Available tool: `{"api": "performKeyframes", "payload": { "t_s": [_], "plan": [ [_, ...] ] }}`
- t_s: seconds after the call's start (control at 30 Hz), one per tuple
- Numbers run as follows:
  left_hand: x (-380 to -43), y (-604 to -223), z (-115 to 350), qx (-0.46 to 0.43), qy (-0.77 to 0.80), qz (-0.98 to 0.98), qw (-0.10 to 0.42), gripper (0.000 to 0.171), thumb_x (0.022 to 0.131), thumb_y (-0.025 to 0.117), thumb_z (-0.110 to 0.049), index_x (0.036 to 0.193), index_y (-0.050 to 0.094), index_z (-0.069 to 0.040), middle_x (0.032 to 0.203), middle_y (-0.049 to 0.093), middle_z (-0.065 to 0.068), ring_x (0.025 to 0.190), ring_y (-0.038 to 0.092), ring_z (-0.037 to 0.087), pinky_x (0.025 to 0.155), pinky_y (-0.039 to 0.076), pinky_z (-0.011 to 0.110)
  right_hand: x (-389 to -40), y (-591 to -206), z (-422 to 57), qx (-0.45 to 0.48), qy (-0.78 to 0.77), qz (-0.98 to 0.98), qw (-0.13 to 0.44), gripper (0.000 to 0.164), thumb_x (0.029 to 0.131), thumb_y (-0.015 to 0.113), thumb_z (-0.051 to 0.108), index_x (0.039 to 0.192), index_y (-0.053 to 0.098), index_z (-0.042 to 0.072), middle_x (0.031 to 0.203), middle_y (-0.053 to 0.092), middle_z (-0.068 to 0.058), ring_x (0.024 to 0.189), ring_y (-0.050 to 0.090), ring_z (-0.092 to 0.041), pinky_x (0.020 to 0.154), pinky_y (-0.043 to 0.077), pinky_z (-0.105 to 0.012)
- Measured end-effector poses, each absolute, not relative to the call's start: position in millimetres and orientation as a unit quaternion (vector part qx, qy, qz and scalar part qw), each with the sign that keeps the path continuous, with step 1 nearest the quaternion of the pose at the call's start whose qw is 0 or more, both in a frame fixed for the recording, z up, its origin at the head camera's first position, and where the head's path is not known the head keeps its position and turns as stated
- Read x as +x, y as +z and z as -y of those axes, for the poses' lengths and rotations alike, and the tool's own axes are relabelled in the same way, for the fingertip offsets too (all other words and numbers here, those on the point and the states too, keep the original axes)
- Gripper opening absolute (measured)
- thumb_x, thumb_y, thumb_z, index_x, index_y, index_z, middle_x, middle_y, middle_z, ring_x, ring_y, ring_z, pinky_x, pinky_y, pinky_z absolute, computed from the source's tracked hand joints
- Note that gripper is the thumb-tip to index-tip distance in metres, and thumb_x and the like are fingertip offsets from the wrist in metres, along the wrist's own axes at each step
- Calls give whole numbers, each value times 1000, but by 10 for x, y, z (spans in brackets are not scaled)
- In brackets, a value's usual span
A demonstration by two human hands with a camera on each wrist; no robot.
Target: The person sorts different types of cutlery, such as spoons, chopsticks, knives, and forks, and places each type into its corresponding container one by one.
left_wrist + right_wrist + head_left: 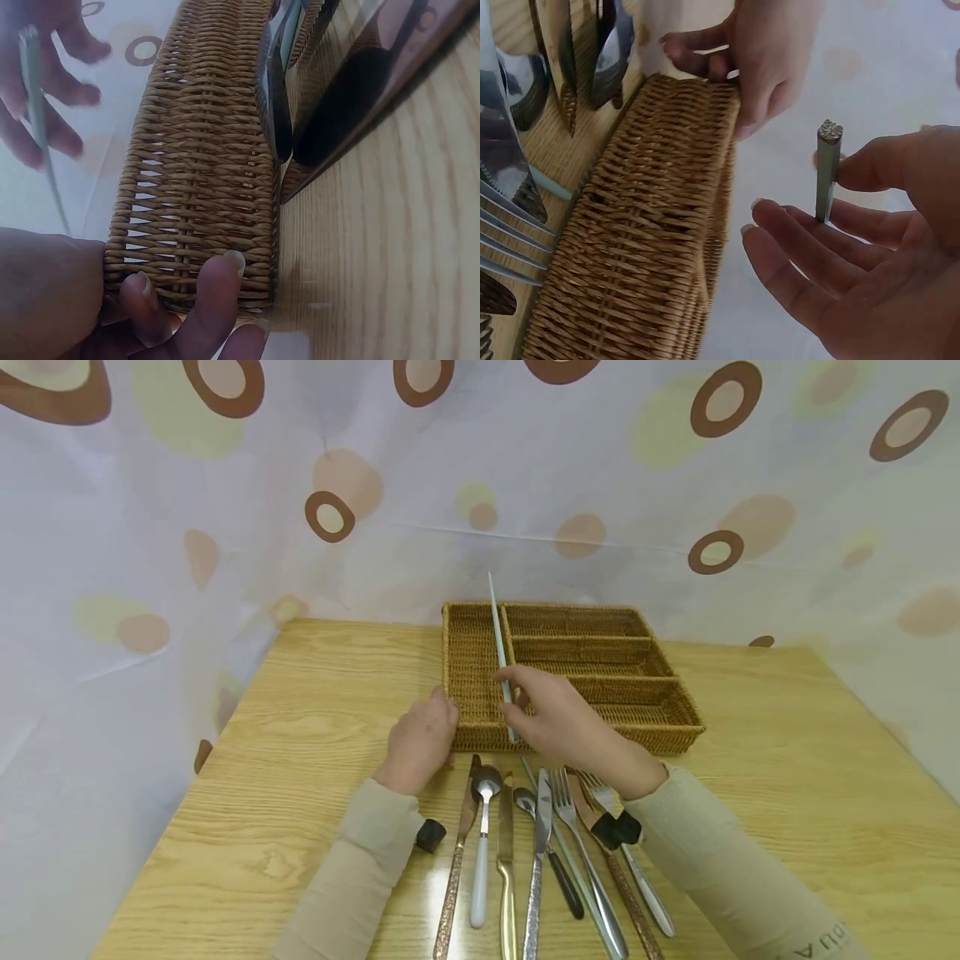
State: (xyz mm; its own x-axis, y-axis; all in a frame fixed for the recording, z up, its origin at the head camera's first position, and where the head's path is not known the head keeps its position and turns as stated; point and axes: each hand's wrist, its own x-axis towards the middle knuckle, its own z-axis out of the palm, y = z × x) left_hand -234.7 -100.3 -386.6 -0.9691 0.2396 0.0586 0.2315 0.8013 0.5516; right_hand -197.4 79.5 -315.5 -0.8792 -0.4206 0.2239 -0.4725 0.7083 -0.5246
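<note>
My right hand (562, 718) pinches a pale green chopstick (498, 631) between thumb and fingers, above the wicker cutlery tray (645, 739). The chopstick slants over the long left compartment, near its divider, its thin tip pointing to the back. Its patterned blunt end (829, 131) shows in the right wrist view. At the tray's front left corner, my left hand (422, 735) grips the woven wall, with fingertips (219, 289) curled against it in the left wrist view. Part of the right palm is hidden from the head view.
In front of the tray lies a row of cutlery: several knives (506, 843), spoons (480, 868), forks (588, 868) and another pale green chopstick (573, 860). Three shorter compartments fill the tray's right side. A patterned cloth (420, 543) hangs behind the wooden table (315, 710).
</note>
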Motion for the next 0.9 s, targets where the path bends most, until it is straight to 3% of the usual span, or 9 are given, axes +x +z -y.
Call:
{"api": "performKeyframes", "payload": {
  "t_s": [0.17,0.33,0.6,0.7,0.77,0.9],
  "plan": [
    [-2343,-3857,998,123,284,-951,6,41,101,30,-27,127,37,5,59,52,7,43,49,18,35,42,28,-2189,-3253,-719,214,296,931,-1,36,91,53,10,125,46,4,88,61,-5,68,57,-11,57,50,-25],
    [-2345,-3863,992,123,282,-952,0,35,101,31,-25,118,43,3,58,52,7,42,49,17,35,42,29,-2336,-3331,-662,201,296,933,-39,36,93,50,12,127,44,4,90,63,-9,66,57,-12,57,50,-27],
    [-2356,-3880,975,133,279,-951,-11,29,100,32,-24,107,46,1,54,52,4,39,48,17,35,41,31,-2467,-3424,-595,195,218,956,-10,35,93,48,13,126,46,4,97,59,-6,46,45,-13,49,44,-29],
    [-2357,-3886,972,132,277,-952,-11,31,100,32,-25,111,45,1,53,52,4,39,48,17,36,41,32,-2487,-3459,-579,192,183,964,5,35,92,47,14,125,47,4,100,60,-6,45,43,-13,57,46,-34],
    [-2358,-3888,973,130,278,-952,-11,33,100,32,-25,113,45,2,54,52,4,39,48,16,36,41,33,-2502,-3481,-571,188,164,968,11,35,92,47,16,125,48,4,98,61,-5,49,46,-15,73,48,-42],
    [-2360,-3888,986,126,280,-952,-10,35,100,31,-25,119,43,3,54,53,4,38,48,15,36,41,32,-2543,-3525,-550,176,135,975,8,37,92,47,19,126,48,6,108,62,-7,86,60,-22,98,31,-59]
  ]
}}
